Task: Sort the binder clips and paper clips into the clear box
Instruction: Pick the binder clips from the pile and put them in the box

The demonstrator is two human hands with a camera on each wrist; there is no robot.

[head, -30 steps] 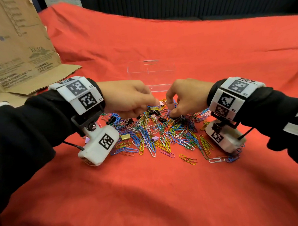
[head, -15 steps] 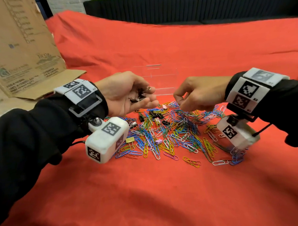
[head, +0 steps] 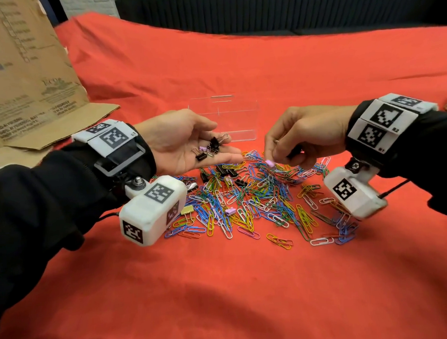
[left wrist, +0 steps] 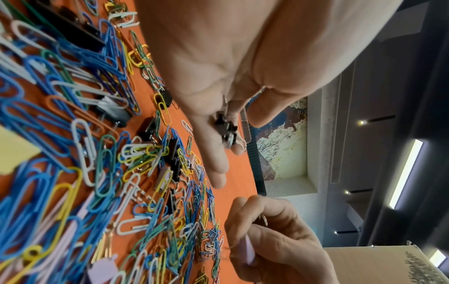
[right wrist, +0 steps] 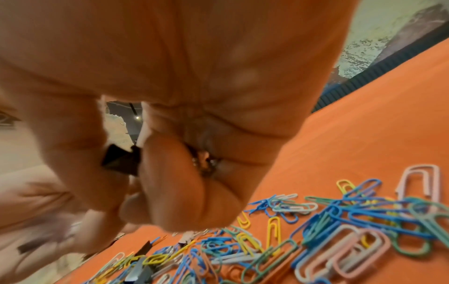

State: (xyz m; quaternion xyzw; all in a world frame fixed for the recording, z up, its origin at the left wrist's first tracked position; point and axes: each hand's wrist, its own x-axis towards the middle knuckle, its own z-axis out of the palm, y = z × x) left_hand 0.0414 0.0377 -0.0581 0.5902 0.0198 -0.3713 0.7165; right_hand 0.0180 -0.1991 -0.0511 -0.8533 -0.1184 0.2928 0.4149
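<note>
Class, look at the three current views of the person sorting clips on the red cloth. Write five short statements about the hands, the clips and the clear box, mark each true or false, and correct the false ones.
1. The left hand is palm up with binder clips lying on it. True.
2. The right hand pinches a pale purple binder clip. True.
3. The clear box is packed full of paper clips. False: no clips show inside it.
4. The paper clips lie heaped on the red cloth in front of the box. True.
5. The right hand's fingers are spread flat on the cloth. False: they are curled, above the heap, and a black clip shows among them.
</note>
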